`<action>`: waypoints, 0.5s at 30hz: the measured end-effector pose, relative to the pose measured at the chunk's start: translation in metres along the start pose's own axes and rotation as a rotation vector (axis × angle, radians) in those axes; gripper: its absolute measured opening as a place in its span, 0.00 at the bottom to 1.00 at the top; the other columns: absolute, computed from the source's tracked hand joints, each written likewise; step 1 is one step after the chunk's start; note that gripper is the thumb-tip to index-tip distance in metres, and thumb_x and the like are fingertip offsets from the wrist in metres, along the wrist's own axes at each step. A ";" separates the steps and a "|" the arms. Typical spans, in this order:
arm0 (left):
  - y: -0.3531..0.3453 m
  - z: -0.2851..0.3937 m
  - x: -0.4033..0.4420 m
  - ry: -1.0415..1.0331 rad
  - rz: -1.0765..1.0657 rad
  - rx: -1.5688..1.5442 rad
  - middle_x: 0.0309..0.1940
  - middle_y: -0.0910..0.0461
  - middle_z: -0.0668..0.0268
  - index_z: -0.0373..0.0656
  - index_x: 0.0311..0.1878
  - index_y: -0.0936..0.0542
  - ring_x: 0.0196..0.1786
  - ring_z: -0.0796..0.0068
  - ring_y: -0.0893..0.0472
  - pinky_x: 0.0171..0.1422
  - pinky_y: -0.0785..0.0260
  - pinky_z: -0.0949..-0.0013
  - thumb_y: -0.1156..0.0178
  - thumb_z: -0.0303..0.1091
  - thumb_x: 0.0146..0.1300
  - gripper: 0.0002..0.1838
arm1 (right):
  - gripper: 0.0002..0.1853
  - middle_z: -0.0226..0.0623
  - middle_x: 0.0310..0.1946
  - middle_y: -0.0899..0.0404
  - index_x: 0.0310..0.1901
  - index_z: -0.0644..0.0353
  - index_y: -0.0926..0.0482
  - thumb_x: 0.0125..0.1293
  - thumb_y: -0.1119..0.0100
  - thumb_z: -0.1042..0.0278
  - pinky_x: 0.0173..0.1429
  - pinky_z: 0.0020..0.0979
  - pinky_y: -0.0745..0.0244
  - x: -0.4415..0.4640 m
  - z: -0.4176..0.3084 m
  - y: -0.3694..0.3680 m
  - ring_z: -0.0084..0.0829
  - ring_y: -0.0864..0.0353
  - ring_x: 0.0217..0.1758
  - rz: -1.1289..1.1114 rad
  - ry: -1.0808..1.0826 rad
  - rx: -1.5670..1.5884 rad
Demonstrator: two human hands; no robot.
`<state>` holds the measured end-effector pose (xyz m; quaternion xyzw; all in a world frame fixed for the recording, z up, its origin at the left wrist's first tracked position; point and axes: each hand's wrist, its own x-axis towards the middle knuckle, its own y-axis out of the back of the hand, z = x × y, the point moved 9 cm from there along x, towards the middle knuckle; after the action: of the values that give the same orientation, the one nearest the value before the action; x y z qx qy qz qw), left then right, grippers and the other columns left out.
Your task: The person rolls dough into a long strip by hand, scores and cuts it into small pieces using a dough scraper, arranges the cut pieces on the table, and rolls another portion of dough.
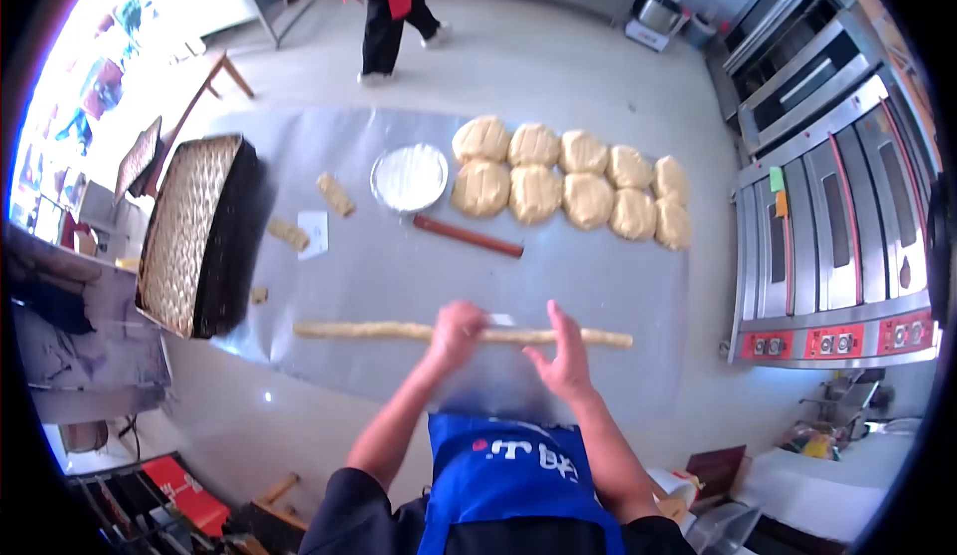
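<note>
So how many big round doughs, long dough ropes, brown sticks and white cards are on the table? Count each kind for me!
Big round doughs: 10
Long dough rope: 1
Brown stick: 1
White card: 1
Total: 13

At six o'clock the apron point(513, 505) was blue with white lettering point(540, 455); the dough rope point(349, 331) was pale yellow, the rod point(469, 236) reddish brown, the oven panels point(835, 340) near three o'clock red.
</note>
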<state>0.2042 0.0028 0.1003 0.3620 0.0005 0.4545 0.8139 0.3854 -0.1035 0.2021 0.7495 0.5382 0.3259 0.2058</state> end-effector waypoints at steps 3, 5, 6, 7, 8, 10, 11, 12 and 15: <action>-0.043 0.090 0.012 -0.015 -0.163 -0.073 0.36 0.19 0.61 0.45 0.43 0.14 0.43 0.54 0.19 0.46 0.29 0.50 0.31 0.26 0.59 0.08 | 0.36 0.49 0.57 0.14 0.72 0.58 0.25 0.62 0.26 0.74 0.57 0.48 0.17 -0.012 0.018 0.004 0.52 0.15 0.59 -0.168 0.104 -0.097; -0.080 0.119 0.007 -0.101 -0.213 -0.036 0.40 0.17 0.60 0.44 0.50 0.15 0.47 0.53 0.18 0.51 0.27 0.51 0.28 0.28 0.60 0.14 | 0.21 0.50 0.48 0.11 0.59 0.58 0.15 0.63 0.26 0.71 0.52 0.50 0.17 -0.040 0.063 0.002 0.55 0.12 0.50 -0.339 -0.051 -0.008; -0.096 0.131 0.002 -0.106 -0.215 -0.033 0.40 0.17 0.60 0.44 0.50 0.15 0.47 0.53 0.18 0.51 0.27 0.51 0.28 0.28 0.60 0.14 | 0.21 0.50 0.48 0.11 0.59 0.58 0.15 0.63 0.26 0.71 0.52 0.50 0.17 -0.051 0.077 0.013 0.55 0.12 0.50 -0.332 -0.050 -0.006; -0.104 0.133 -0.002 0.008 -0.124 -0.037 0.42 0.16 0.60 0.43 0.52 0.16 0.49 0.53 0.18 0.54 0.26 0.52 0.27 0.29 0.60 0.16 | 0.17 0.51 0.44 0.11 0.54 0.60 0.14 0.64 0.27 0.69 0.51 0.51 0.17 -0.065 0.098 0.021 0.56 0.12 0.47 -0.386 -0.109 -0.040; -0.111 0.135 -0.003 0.114 -0.030 -0.038 0.43 0.15 0.60 0.42 0.53 0.17 0.51 0.53 0.17 0.57 0.24 0.53 0.25 0.29 0.60 0.19 | 0.13 0.52 0.40 0.11 0.49 0.62 0.13 0.65 0.28 0.67 0.49 0.51 0.18 -0.078 0.120 0.033 0.57 0.12 0.45 -0.432 -0.164 -0.074; -0.131 0.137 -0.010 0.267 0.036 -0.084 0.44 0.14 0.60 0.42 0.54 0.17 0.51 0.55 0.16 0.59 0.23 0.54 0.24 0.29 0.61 0.18 | 0.14 0.53 0.41 0.12 0.49 0.62 0.13 0.65 0.28 0.65 0.49 0.51 0.18 -0.099 0.149 0.072 0.58 0.13 0.46 -0.356 -0.241 -0.043; -0.137 0.128 -0.016 0.427 0.112 -0.134 0.45 0.13 0.60 0.41 0.54 0.17 0.52 0.56 0.15 0.60 0.22 0.55 0.24 0.30 0.62 0.18 | 0.15 0.54 0.42 0.12 0.49 0.62 0.13 0.65 0.28 0.63 0.50 0.51 0.18 -0.109 0.168 0.092 0.59 0.13 0.47 -0.291 -0.314 -0.014; -0.145 0.126 -0.019 0.500 0.155 -0.137 0.43 0.12 0.59 0.40 0.53 0.16 0.47 0.62 0.13 0.56 0.20 0.60 0.26 0.29 0.65 0.15 | 0.12 0.58 0.36 0.14 0.45 0.64 0.17 0.66 0.32 0.64 0.49 0.50 0.18 -0.126 0.196 0.111 0.60 0.13 0.43 -0.162 -0.382 0.046; -0.166 0.145 -0.019 0.561 0.238 -0.115 0.41 0.11 0.57 0.38 0.50 0.15 0.44 0.64 0.12 0.53 0.19 0.62 0.27 0.28 0.67 0.11 | 0.12 0.55 0.37 0.13 0.46 0.66 0.19 0.66 0.35 0.68 0.51 0.44 0.18 -0.174 0.279 0.164 0.50 0.10 0.43 0.125 -0.579 0.232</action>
<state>0.3636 -0.1509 0.1026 0.1734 0.1573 0.6279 0.7422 0.6574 -0.3109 0.0673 0.8613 0.4437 0.0477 0.2429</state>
